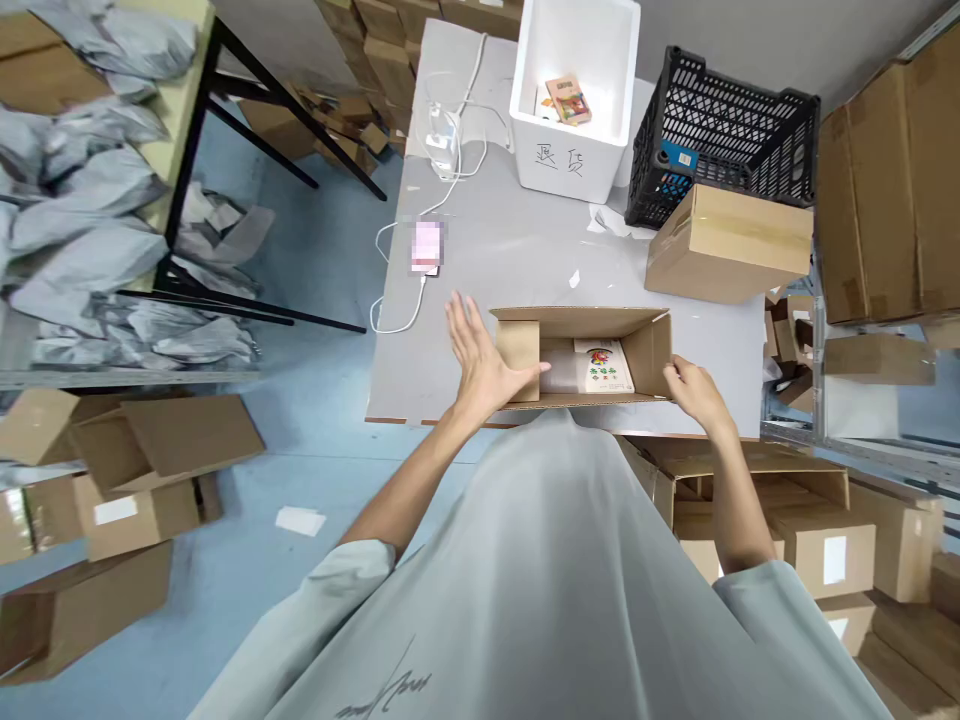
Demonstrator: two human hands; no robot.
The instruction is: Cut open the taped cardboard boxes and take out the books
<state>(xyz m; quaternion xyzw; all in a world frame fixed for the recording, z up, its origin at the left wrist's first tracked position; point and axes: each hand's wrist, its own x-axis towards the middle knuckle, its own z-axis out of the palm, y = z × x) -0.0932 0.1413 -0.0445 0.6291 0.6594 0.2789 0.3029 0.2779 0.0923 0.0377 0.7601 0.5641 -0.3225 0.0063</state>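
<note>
An open cardboard box (583, 324) sits at the table's front edge, close to my body. Inside it, toward the right, lies a flat pale package (619, 370) printed in red and green. My left hand (480, 365) has its fingers spread at the box's left end, with the thumb reaching over the left flap (519, 345). At the opposite end, the curled fingers of my right hand (696, 395) pinch the box's right edge. The fingertips there are partly hidden.
The grey table (517, 250) also carries a white foam bin (571, 165), a black plastic crate (739, 130), a closed carton (727, 245), a phone-like object (427, 246) and white cables (411, 328). Grey parcels (97, 200) fill the left shelves; cartons (817, 545) stand at right.
</note>
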